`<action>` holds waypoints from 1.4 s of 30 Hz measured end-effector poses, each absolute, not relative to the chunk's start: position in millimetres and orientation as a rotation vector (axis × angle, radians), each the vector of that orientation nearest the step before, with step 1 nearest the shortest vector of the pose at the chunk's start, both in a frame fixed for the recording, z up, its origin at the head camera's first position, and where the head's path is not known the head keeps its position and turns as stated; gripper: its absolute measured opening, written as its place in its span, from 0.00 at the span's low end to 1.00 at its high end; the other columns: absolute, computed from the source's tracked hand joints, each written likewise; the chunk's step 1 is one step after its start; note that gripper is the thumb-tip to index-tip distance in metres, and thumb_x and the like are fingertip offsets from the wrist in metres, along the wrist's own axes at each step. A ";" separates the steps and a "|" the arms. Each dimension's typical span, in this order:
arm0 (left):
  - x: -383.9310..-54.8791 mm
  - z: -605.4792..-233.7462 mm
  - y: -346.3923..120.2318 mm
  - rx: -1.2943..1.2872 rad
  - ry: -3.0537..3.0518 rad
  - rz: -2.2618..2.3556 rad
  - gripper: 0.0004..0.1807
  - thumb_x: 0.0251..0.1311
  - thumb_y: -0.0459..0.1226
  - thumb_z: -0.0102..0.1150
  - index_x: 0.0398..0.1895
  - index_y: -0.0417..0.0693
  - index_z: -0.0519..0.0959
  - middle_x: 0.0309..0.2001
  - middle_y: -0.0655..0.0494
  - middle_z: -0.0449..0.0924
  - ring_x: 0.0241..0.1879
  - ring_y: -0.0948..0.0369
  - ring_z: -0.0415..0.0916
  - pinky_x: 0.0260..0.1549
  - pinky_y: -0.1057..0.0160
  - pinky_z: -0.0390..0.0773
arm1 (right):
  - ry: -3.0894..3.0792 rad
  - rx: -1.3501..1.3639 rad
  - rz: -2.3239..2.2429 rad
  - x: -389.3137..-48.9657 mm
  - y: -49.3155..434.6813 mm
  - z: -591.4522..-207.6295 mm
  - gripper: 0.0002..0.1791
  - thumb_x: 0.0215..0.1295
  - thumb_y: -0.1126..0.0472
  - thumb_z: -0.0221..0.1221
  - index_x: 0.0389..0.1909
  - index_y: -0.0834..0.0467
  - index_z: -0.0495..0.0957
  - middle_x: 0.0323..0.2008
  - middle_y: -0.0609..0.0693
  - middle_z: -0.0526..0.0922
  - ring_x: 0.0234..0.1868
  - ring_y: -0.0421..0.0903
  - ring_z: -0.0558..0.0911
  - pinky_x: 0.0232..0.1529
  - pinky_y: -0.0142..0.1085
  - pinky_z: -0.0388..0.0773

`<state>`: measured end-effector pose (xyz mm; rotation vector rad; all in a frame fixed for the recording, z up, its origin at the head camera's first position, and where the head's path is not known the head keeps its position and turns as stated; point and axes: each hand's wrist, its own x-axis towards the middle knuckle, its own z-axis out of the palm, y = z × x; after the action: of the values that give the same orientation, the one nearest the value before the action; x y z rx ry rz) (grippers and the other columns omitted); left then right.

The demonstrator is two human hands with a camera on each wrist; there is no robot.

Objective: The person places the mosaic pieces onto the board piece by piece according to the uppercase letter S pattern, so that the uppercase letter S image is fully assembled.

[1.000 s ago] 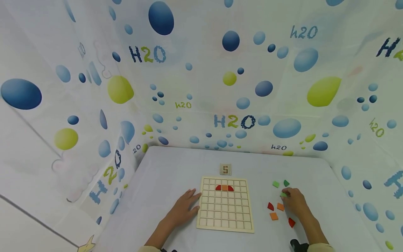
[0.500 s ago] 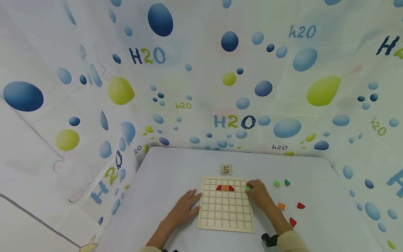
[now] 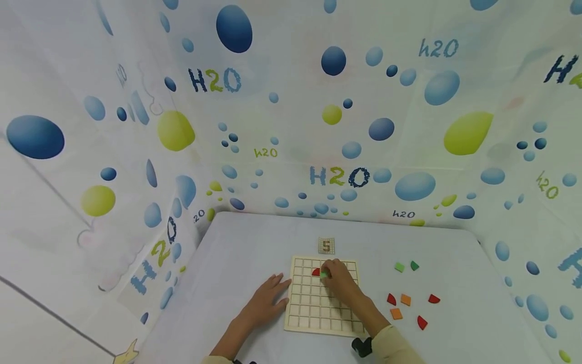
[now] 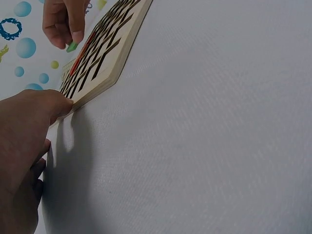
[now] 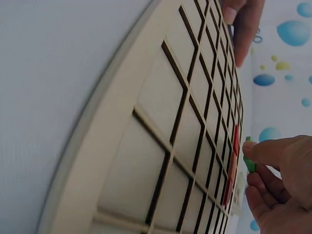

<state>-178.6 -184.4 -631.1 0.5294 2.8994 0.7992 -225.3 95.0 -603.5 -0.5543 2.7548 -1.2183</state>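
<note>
A pale wooden grid board (image 3: pixel 313 308) lies on the white table. My left hand (image 3: pixel 263 304) rests along its left edge, fingers spread, with the thumb right at the rim in the left wrist view. My right hand (image 3: pixel 341 284) is over the upper rows, pinching a small light green tile (image 5: pixel 250 164) between thumb and fingers. Below the tile, a red quarter-round piece (image 3: pixel 316 272) sits in the grid. The right wrist view also shows an orange tile (image 5: pixel 233 168) and another red piece (image 5: pixel 227 192) in that row; the hand hides both in the head view.
Right of the board lie loose pieces: a light green tile (image 3: pixel 399 267), a dark green quarter-round (image 3: pixel 415 265), orange tiles (image 3: pixel 406 300) and red quarter-rounds (image 3: pixel 422 322). A small card marked like an S or 5 (image 3: pixel 326 245) lies behind the board. Printed curtains surround the table.
My right hand has picked up the light green tile from among the loose pieces and carried it left, past the board's right edge, over the upper rows. The left hand stays in place.
</note>
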 end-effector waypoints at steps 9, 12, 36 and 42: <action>-179.7 -632.8 -185.3 0.551 2.894 0.828 0.30 0.74 0.50 0.59 0.77 0.55 0.72 0.80 0.46 0.64 0.80 0.42 0.58 0.77 0.37 0.63 | 2.821 -0.773 -1.101 -219.4 78.7 -612.1 0.03 0.72 0.69 0.64 0.43 0.62 0.83 0.48 0.51 0.79 0.51 0.50 0.77 0.51 0.42 0.84; -179.7 -632.0 -185.9 0.555 2.889 0.841 0.30 0.74 0.49 0.59 0.77 0.55 0.72 0.80 0.46 0.64 0.80 0.42 0.58 0.77 0.37 0.63 | 2.853 -0.801 -1.036 -217.0 78.0 -613.8 0.04 0.72 0.69 0.65 0.44 0.61 0.84 0.48 0.51 0.80 0.52 0.50 0.78 0.53 0.42 0.85; -178.8 -631.4 -185.3 0.585 2.908 0.831 0.30 0.74 0.48 0.60 0.76 0.52 0.73 0.79 0.43 0.66 0.79 0.41 0.60 0.74 0.35 0.66 | 3.023 -0.897 -0.963 -210.8 77.6 -615.9 0.04 0.72 0.69 0.64 0.43 0.61 0.87 0.44 0.51 0.85 0.47 0.50 0.82 0.51 0.45 0.87; -178.0 -630.7 -185.2 0.588 2.916 0.814 0.30 0.74 0.48 0.60 0.76 0.52 0.73 0.78 0.43 0.66 0.79 0.41 0.60 0.74 0.36 0.66 | 3.051 -0.916 -0.946 -208.5 77.0 -616.3 0.03 0.71 0.70 0.65 0.42 0.61 0.86 0.43 0.52 0.84 0.47 0.50 0.82 0.50 0.43 0.87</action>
<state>-178.0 -185.2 -630.7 0.5880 2.9163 0.8144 -208.5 77.0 -616.3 -0.9160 3.0505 -0.9455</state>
